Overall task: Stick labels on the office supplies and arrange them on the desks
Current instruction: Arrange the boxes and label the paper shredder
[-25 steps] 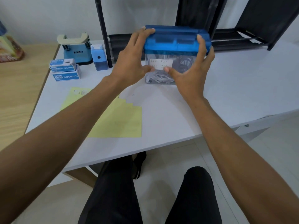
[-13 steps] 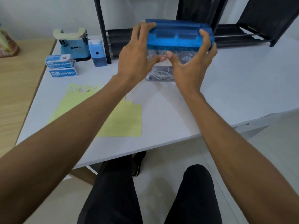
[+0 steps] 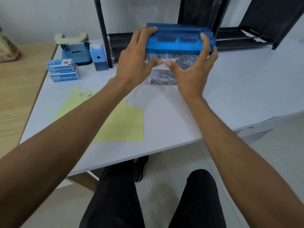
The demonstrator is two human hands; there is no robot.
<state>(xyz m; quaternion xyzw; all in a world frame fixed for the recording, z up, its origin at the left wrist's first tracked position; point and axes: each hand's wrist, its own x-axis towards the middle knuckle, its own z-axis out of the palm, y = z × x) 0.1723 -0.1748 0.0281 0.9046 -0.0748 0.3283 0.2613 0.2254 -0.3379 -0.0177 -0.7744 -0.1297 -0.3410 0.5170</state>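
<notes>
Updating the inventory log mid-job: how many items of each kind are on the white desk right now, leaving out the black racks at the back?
Binder clip boxes: 2
Hole punch: 1
Pencil sharpener: 1
Blue-lidded clear box: 1
Yellow sheet: 1
Total: 6

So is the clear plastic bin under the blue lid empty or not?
Not empty. Pale paper strips lie in the bottom of the clear plastic bin below the blue lid; how full, cannot tell.

Fingers (image 3: 171, 65) hide most of the label (image 3: 162, 66) on the box (image 3: 179, 41).
</notes>
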